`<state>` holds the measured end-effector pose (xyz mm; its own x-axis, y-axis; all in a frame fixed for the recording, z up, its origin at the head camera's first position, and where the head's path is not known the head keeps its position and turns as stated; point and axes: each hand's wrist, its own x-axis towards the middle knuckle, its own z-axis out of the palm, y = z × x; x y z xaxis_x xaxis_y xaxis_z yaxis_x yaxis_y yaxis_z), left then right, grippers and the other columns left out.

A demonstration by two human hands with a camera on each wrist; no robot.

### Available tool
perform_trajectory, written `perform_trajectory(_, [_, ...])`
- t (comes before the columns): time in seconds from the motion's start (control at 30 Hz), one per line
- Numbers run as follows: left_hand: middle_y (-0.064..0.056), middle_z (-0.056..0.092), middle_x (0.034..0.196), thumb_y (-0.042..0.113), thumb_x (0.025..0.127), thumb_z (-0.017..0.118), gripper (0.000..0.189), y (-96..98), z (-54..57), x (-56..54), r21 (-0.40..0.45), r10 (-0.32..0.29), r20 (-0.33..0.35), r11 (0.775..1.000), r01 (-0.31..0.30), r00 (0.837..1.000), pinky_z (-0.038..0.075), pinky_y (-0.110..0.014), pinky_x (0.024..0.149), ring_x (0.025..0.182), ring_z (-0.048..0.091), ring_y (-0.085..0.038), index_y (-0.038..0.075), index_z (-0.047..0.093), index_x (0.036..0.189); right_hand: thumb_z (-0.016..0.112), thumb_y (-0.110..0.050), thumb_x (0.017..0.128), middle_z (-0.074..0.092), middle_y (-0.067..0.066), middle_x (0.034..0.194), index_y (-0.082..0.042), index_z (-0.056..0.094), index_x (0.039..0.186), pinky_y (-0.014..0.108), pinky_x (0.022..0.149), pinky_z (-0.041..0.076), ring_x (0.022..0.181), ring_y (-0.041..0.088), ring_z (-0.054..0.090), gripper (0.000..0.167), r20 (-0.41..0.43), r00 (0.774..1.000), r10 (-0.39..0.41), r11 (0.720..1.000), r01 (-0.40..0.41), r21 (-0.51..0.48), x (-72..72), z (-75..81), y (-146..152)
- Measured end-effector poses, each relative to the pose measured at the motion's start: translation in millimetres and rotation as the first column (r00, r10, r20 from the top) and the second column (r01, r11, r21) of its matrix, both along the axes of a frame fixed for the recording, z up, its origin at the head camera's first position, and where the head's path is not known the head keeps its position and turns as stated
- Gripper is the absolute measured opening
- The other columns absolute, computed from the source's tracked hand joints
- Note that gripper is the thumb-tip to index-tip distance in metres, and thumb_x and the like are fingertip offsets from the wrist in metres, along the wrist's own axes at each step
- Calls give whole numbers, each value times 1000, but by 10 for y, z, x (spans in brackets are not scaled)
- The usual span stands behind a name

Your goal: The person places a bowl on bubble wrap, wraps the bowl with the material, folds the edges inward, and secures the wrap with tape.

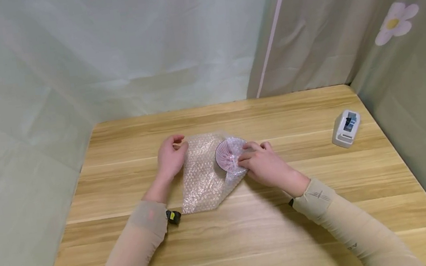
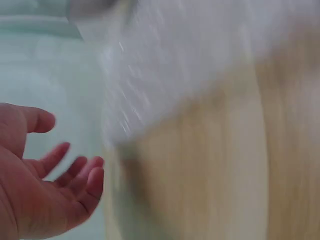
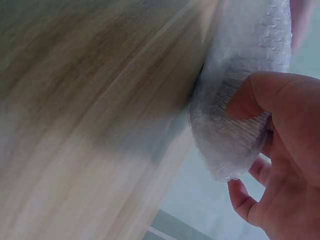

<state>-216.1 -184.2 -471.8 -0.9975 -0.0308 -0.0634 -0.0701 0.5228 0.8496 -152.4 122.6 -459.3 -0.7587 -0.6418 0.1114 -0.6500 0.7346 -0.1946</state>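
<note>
A sheet of clear bubble wrap (image 1: 201, 170) lies on the wooden table, its right part folded over a round object (image 1: 224, 156) with fine pink and white lines and a dark rim. My right hand (image 1: 263, 164) grips this object through the wrap. In the right wrist view, the thumb lies across the bubble-wrapped, ribbed side (image 3: 232, 95) and the other fingers are behind it. By the wrap's left edge is my left hand (image 1: 171, 157); its fingers are loosely bent and hold nothing, as the left wrist view also shows.
Toward the table's right edge stands a small white device (image 1: 345, 130) with a dark grey-blue top. Pale curtains (image 1: 171, 57) hang behind the table (image 1: 228, 248) and along both sides.
</note>
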Motion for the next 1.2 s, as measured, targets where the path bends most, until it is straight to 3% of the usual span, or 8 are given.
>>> perform_trajectory(0.13, [-25, 56, 140, 24, 99, 59, 55, -154, -135, -86, -74, 35, 85, 997, -29, 996, 46, -51, 111, 127, 54, -39, -6, 57, 146, 79, -11, 91, 77, -1, 126, -14, 82, 121, 56, 96, 43, 140, 31, 52, 30, 19, 1000, -11, 1000, 11, 6, -1, -17, 3])
perform_trajectory(0.27, [-28, 52, 144, 26, 100, 60, 61, -211, -195, -140, -95, 6, 149, 995, 8, 989, 43, -52, 115, 131, 50, -40, -9, 53, 149, 79, -11, 92, 77, -2, 126, -15, 82, 120, 56, 95, 44, 140, 31, 52, 29, 23, 1000, -14, 1000, 13, 12, 3, -12, -1])
perform_trajectory(0.47, [-29, 54, 144, 31, 103, 61, 63, -207, -157, -243, -107, -67, 216, 990, 92, 974, 44, -53, 113, 129, 52, -40, -8, 50, 152, 77, -10, 91, 77, -2, 125, -14, 82, 119, 55, 94, 44, 139, 31, 53, 28, 11, 1000, -18, 1000, 18, 16, 4, -20, -2])
perform_trajectory(0.87, [-25, 57, 148, 37, 105, 61, 56, -197, -111, -384, -96, -112, 310, 984, 149, 944, 42, -52, 117, 137, 52, -41, -5, 62, 142, 76, -10, 92, 78, -4, 125, -14, 82, 120, 56, 95, 43, 139, 31, 53, 30, 28, 1000, -11, 1000, 11, 15, -7, 17, -10])
perform_trajectory(1.2, [-25, 55, 146, 54, 104, 60, 72, -235, -26, -395, -90, -120, 404, 981, 170, 907, 44, -57, 113, 131, 52, -41, -5, 56, 144, 75, -9, 92, 78, -3, 125, -13, 82, 122, 56, 96, 43, 139, 30, 53, 31, 42, 999, -16, 1000, 15, 15, -21, 6, -15])
